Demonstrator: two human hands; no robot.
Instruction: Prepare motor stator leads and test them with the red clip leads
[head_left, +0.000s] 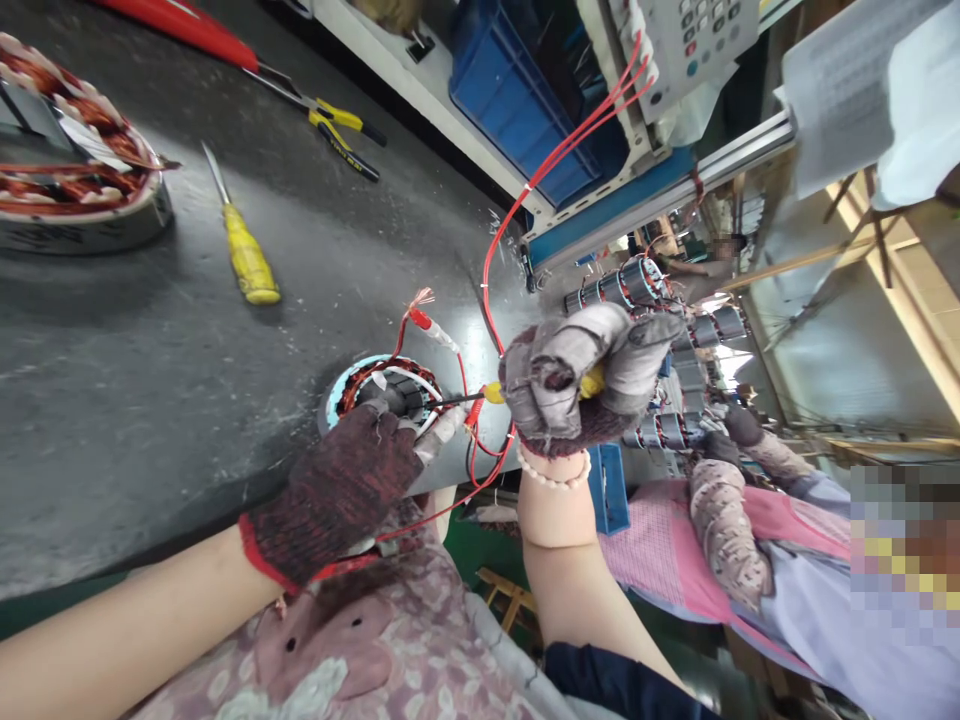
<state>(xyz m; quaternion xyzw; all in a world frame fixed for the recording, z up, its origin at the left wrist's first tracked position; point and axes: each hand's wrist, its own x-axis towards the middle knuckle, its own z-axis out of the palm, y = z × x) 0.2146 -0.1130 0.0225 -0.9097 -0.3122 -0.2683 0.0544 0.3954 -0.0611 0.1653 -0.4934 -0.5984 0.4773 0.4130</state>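
Observation:
My right hand [581, 385], in a grey taped glove, is closed round the yellow handle of a screwdriver [493, 393]. Its dark shaft points left, and the tip meets the near side of a small motor stator [335, 400] with copper windings and a pale blue rim. My left hand [337, 495], in a dark red-black knitted glove, grips the stator's near edge; some of its fingers are hidden inside the bore. The taped thumb lies beside the shaft. Red lead wires [480, 470] loop between the hands, and a lead with a red sleeve [420, 318] stands above the stator.
Leftward on the grey bench [187, 400] lie another yellow screwdriver [251, 262], yellow-black pliers [337, 130] and a large wound stator [150, 215]. A blue crate [517, 95] and a keypad box [694, 40] stand behind. A co-worker [750, 560] is at right, near stacked stators [615, 288].

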